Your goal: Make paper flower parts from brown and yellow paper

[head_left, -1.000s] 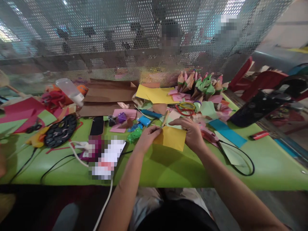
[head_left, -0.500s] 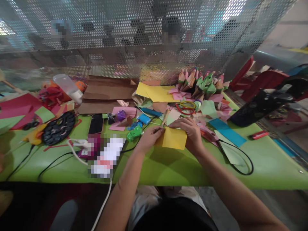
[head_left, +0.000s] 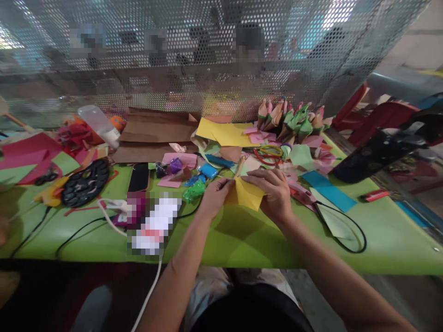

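Between my two hands is a piece of yellow paper, bent and held just above the green table. My left hand pinches its upper left corner between thumb and fingers. At the paper's upper right edge, my right hand grips it with the fingers laid over the top. Beyond the fingertips a thin tan stick lies among paper scraps; whether it touches the yellow paper I cannot tell. Green crinkled wrap lies left of my left hand. A pink glue gun rests to the right of my right hand.
A bottle leans at the right, near a red lighter. Paper cones stand behind. Yellow sheets and brown cardboard lie at the back. Phones, cables and a black tray occupy the left.
The yellow paper has gone from a flatter rectangle to a folded, pointed shape, its lower right corner swung inward. Both hands stay nearly in place, the right one turned slightly.
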The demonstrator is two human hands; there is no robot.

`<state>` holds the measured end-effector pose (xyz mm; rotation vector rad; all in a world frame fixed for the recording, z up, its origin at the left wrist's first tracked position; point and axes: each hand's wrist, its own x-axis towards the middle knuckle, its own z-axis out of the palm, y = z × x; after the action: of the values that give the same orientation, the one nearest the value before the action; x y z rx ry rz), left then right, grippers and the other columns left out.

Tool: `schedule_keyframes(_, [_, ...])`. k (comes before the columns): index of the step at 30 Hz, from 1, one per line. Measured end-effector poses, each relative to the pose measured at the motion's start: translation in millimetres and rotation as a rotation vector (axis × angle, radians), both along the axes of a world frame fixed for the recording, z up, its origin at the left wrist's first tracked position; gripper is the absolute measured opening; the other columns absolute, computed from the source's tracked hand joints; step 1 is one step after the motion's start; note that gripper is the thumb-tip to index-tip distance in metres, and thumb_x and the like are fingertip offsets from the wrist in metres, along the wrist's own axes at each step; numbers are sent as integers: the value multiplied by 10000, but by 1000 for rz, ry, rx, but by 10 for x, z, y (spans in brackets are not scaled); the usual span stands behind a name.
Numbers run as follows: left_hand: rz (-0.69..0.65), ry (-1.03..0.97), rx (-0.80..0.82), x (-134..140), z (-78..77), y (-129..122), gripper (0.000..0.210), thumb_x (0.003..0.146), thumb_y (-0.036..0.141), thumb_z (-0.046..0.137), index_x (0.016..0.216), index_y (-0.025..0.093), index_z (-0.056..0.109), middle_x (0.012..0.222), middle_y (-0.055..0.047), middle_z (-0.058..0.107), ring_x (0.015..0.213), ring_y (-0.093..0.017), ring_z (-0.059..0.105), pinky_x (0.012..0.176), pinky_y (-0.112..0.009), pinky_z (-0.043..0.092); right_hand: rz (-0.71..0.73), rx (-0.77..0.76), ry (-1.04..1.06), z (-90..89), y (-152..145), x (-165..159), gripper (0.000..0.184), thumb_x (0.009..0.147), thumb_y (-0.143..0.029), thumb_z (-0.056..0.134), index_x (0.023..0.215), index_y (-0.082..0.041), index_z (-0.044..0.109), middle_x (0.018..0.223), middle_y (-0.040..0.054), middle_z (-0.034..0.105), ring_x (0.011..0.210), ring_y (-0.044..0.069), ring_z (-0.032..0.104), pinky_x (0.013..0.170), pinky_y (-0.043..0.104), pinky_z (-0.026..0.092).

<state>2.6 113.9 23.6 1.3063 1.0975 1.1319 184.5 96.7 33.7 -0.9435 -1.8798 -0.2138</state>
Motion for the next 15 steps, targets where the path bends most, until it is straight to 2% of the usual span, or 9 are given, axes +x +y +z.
schedule_keyframes(3, [77, -53, 8, 3, -11, 12, 309, 765, 474, 721, 832, 177, 774, 822, -20, 734, 822, -194, 633, 796, -293, 500, 1, 17, -5, -17, 6, -15, 318, 924, -193, 664, 1177, -357, 765, 1023, 43, 784, 909, 244, 656, 805, 396, 454])
schedule_keyframes(8, [90, -121, -38, 14, -38, 39, 310, 737, 454, 757, 866, 174, 790, 842, -38, 754, 832, -210, 666, 801, -324, 533, 17, -68, -53, -60, 29, -17, 340, 923, -157, 636, 1178, -336, 773, 999, 48, 791, 902, 243, 654, 784, 391, 466])
schedule_keyframes(15, [119, -96, 32, -14, -38, 41, 277, 739, 413, 749, 890, 189, 808, 931, -35, 792, 898, -218, 692, 885, -340, 534, 70, -116, -94, -67, 38, -21, 442, 910, -118, 612, 1301, -298, 712, 1046, 80, 774, 902, 255, 645, 776, 392, 477])
